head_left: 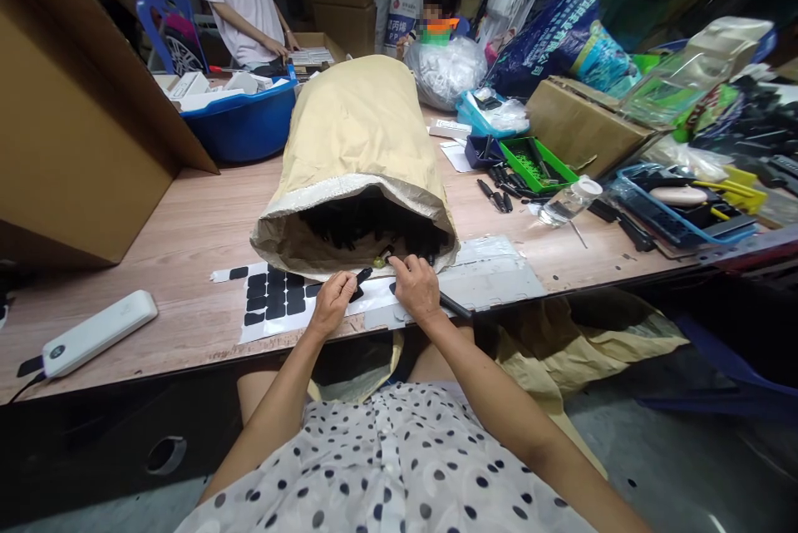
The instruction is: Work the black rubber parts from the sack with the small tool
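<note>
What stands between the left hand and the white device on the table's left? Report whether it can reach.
Probably yes: only the flat pad sheet and bare tabletop lie between the left hand and the white device. Its fingers, though, hold a small black piece.

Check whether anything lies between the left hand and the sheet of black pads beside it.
Nothing visible does. The left hand, pinching a small black part, rests right beside the black pads.
</note>
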`<state>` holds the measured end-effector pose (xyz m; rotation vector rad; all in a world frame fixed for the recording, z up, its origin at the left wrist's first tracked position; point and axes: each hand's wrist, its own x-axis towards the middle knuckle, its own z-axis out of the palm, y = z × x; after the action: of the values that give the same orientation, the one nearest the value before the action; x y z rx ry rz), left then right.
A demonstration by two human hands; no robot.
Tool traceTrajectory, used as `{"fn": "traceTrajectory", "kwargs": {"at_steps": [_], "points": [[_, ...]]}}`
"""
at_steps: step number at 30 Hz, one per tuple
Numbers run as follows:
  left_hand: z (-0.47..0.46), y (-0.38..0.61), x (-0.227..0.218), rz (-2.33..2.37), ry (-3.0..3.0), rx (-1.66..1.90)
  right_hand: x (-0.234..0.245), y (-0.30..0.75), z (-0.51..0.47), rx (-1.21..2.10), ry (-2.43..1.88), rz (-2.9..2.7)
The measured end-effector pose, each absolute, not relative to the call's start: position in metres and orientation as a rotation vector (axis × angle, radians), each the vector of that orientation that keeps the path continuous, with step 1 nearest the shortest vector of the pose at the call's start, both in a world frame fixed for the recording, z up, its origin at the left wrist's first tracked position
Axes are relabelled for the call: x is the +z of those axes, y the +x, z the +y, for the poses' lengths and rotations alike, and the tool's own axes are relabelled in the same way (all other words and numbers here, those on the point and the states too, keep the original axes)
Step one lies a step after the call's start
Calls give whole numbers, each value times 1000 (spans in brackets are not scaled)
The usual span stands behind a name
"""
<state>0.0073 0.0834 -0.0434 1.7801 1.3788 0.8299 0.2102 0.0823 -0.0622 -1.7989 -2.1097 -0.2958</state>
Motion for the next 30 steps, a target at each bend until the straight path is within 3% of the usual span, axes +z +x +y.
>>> {"fn": "traceTrajectory", "kwargs": {"at_steps": [19,24,30], "points": [[70,5,-37,1235,1418,1060,-60,207,84,-286,-1800,-2096],[8,-12,-29,1122,1513,650,-60,207,83,-278,-1812,-2100],[-25,-14,-83,1557,1491,223,-61,208,83,-283,-1811,-2111]]}}
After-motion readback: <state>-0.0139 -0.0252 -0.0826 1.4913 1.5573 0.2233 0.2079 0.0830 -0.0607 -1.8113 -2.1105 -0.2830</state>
